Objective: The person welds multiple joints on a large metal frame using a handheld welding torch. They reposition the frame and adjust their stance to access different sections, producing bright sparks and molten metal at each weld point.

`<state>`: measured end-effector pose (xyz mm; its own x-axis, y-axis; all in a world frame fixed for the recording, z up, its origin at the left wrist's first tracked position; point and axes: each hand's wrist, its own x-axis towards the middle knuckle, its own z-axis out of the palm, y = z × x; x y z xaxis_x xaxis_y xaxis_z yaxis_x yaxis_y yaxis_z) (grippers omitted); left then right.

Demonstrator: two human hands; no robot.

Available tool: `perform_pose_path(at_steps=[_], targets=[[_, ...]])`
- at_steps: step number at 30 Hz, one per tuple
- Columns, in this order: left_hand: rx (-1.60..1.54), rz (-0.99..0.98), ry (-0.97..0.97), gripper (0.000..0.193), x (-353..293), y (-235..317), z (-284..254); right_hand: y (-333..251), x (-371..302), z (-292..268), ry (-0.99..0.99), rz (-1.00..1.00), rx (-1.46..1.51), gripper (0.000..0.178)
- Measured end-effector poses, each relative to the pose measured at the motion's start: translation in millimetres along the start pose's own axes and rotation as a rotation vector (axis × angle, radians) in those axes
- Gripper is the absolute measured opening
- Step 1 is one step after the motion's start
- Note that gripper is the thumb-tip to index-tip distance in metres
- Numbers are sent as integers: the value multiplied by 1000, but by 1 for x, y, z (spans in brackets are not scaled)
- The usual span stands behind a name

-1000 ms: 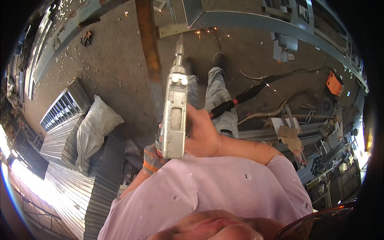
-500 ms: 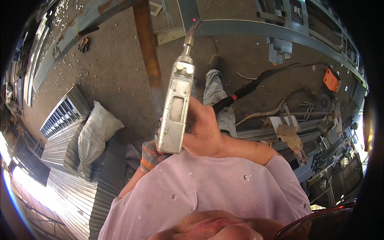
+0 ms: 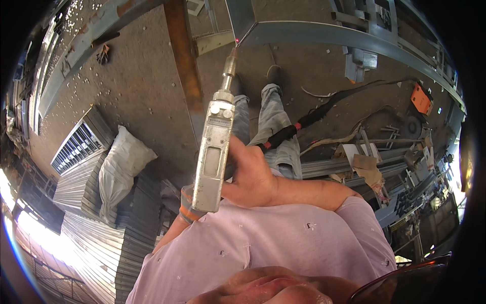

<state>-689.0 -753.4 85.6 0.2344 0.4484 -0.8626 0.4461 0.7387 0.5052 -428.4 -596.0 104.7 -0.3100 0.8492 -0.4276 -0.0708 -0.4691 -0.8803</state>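
My right hand (image 3: 253, 175) is bare and wraps the side of a worn silver handheld laser welding gun (image 3: 208, 162). The gun points away from me, its narrow nozzle close to the corner where a grey steel beam (image 3: 314, 33) meets an upright-looking steel piece (image 3: 242, 15). A small red light dot shows by that corner, just past the tip. My left hand (image 3: 188, 205), in a grey and orange glove, is behind the gun's rear end; its fingers are hidden. A thick black cable sleeve (image 3: 324, 107) runs rightward from near my right hand.
A rusty brown steel bar (image 3: 183, 55) lies left of the gun. At the left are a white sack (image 3: 124, 162), corrugated metal sheets (image 3: 81, 190) and a slatted metal frame (image 3: 81, 142). On the right lie an orange box (image 3: 420, 99), cardboard (image 3: 367, 169) and metal lengths.
The welding gun and both hands have shifted left and slightly toward me. The red dot has moved left and nearer, to the corner's near side. More of my legs shows beside the gun.
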Motion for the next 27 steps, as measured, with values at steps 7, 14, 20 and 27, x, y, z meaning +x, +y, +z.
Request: perform_pose_path(at_steps=[7,14,20,27], targets=[[-76,81,49,41,5,2,7,0,2,-4,-2,7,52,58],[-114,36,40,35,4,-5,6,0,3,-5,-12,28,81,55],[-344,-1,-13,36,1,-20,6,0,4,-6,-18,23,69,56],[-239,20,15,37,3,-16,8,1,3,-6,-11,18,62,56]])
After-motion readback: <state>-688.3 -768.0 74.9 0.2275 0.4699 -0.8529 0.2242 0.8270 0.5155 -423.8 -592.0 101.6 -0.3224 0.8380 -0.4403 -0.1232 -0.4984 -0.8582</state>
